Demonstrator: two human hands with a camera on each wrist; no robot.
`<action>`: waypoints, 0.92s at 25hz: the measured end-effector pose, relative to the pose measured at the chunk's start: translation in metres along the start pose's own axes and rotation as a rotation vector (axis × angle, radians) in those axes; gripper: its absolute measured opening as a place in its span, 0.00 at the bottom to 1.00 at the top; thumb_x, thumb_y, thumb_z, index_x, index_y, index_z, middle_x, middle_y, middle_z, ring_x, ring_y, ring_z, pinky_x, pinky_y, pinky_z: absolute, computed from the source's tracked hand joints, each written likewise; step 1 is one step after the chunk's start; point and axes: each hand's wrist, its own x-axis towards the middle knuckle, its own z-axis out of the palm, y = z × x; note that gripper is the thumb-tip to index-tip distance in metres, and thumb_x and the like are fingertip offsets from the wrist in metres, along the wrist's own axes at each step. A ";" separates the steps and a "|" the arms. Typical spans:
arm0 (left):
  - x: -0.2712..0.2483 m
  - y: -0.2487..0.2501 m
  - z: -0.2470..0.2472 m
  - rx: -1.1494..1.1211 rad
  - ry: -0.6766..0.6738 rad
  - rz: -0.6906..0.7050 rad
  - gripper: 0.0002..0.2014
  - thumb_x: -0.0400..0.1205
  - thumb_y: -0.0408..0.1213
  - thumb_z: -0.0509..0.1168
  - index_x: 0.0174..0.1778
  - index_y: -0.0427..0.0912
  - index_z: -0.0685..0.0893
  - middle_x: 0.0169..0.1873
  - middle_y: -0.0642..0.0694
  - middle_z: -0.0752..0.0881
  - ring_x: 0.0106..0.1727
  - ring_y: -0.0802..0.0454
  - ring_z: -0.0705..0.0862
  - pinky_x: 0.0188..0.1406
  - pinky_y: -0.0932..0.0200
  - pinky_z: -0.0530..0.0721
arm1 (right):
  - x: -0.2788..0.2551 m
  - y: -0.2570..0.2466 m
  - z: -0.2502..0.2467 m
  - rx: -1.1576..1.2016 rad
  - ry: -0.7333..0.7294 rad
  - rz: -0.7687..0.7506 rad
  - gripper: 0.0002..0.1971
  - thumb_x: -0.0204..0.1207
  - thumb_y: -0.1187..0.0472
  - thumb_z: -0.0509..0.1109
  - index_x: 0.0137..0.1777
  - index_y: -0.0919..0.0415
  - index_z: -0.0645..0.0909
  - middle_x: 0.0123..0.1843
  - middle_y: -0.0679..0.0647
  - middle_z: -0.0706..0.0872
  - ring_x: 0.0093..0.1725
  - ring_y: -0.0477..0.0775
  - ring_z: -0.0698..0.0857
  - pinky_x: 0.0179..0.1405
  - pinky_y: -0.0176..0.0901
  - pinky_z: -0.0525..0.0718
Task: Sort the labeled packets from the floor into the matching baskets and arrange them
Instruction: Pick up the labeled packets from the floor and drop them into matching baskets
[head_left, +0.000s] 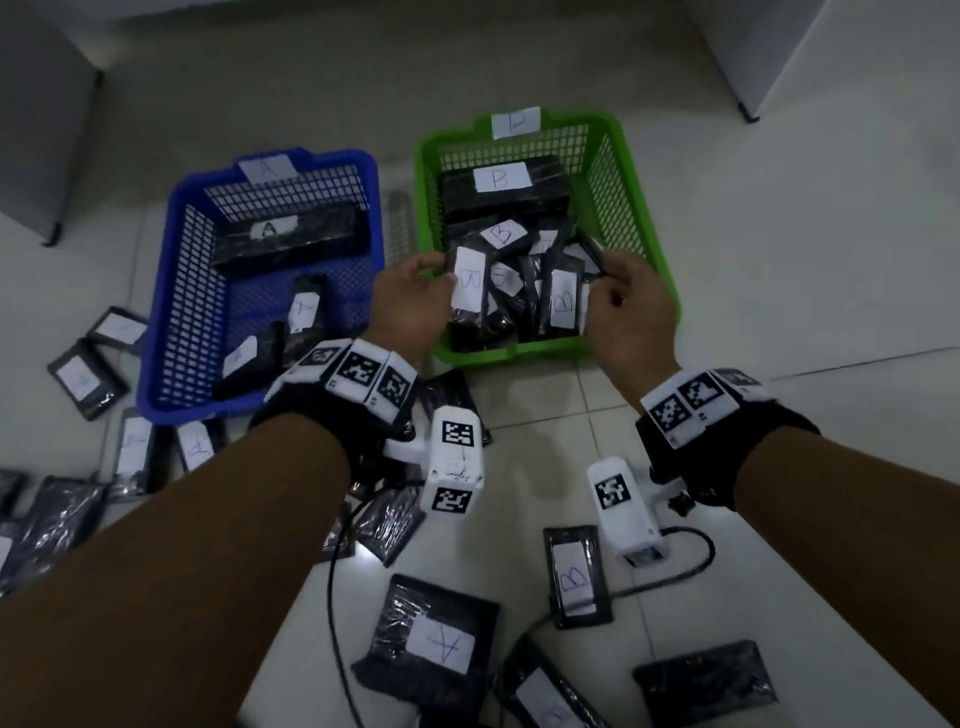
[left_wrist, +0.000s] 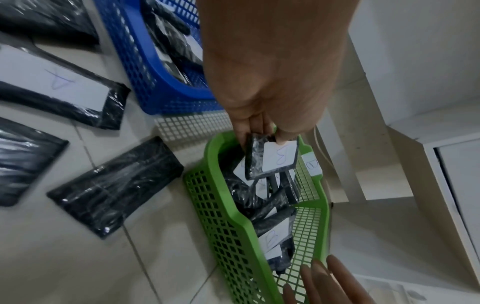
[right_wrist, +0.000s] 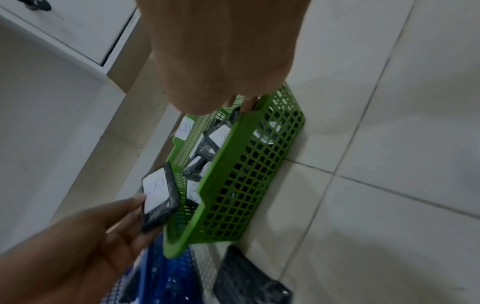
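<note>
The green basket (head_left: 514, 354) tagged B holds several black wrapped packets with white B labels. To its left, the blue basket (head_left: 161, 332) tagged A holds a few A packets. My left hand (head_left: 441, 275) pinches a black B packet (head_left: 467, 286) upright over the green basket's near left corner; the left wrist view shows this packet (left_wrist: 272, 159) between thumb and fingers (left_wrist: 246, 131). My right hand (head_left: 605, 283) reaches into the basket's right side, fingers curled on the edge of another black packet (head_left: 592, 254). Its fingertips (right_wrist: 241, 105) sit at the rim (right_wrist: 221, 164).
Loose black packets lie on the tiled floor: an A packet (head_left: 439, 644) and a B packet (head_left: 574, 577) near me, several more at the left (head_left: 85, 379). A white mesh piece (left_wrist: 192, 127) lies between the baskets. White furniture (head_left: 857, 47) stands behind.
</note>
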 end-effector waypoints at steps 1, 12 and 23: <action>0.005 0.002 0.007 0.030 0.011 0.025 0.11 0.81 0.30 0.66 0.59 0.38 0.85 0.48 0.37 0.90 0.39 0.47 0.87 0.41 0.55 0.87 | -0.008 0.003 -0.008 -0.028 0.002 -0.047 0.14 0.78 0.70 0.64 0.61 0.65 0.84 0.53 0.53 0.87 0.51 0.47 0.83 0.53 0.33 0.80; -0.027 -0.013 0.000 0.433 0.121 0.477 0.17 0.80 0.32 0.66 0.65 0.36 0.83 0.60 0.38 0.86 0.61 0.44 0.84 0.62 0.54 0.81 | -0.061 0.021 -0.035 -0.158 -0.214 -0.287 0.15 0.76 0.68 0.67 0.61 0.60 0.83 0.63 0.55 0.81 0.59 0.53 0.83 0.54 0.54 0.88; -0.166 -0.151 -0.116 1.003 0.037 0.506 0.21 0.76 0.48 0.65 0.61 0.42 0.85 0.63 0.40 0.83 0.63 0.38 0.81 0.61 0.41 0.80 | -0.135 0.022 0.062 -0.545 -0.675 -0.599 0.29 0.77 0.54 0.68 0.77 0.64 0.74 0.78 0.68 0.72 0.75 0.68 0.74 0.70 0.65 0.76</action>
